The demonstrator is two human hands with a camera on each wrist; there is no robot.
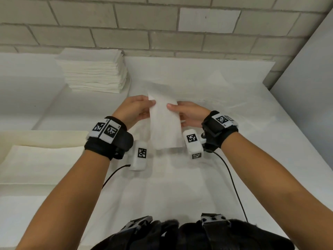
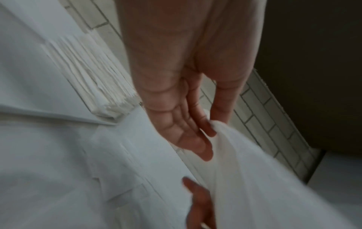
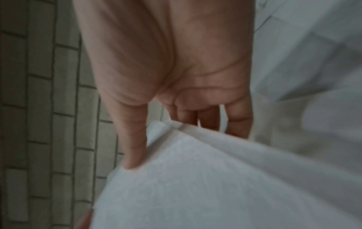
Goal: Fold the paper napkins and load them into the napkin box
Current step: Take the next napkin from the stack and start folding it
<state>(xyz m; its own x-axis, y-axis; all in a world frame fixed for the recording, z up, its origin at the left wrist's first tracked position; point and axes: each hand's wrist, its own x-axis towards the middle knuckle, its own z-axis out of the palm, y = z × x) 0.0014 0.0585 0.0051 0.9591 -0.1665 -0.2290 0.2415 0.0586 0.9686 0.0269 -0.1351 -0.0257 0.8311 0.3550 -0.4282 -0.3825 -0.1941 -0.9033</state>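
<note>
A white paper napkin (image 1: 164, 123), folded into a long narrow strip, hangs above the table between both hands. My left hand (image 1: 137, 109) pinches its upper left edge, thumb on the front. My right hand (image 1: 187, 112) pinches the upper right edge the same way. In the left wrist view the left hand's fingers (image 2: 197, 139) lie behind the napkin (image 2: 264, 178). The right wrist view has the thumb (image 3: 133, 139) on the front of the napkin (image 3: 205, 178) and the other fingers behind it. The napkin box (image 1: 45, 139), cream-coloured, sits at the near left with white napkins lying flat inside.
A tall stack of unfolded white napkins (image 1: 93, 71) stands at the back left against the brick wall (image 1: 162, 24). White paper covers the table (image 1: 225, 123). A grey panel (image 1: 306, 87) rises along the right side. Cables trail from both wristbands.
</note>
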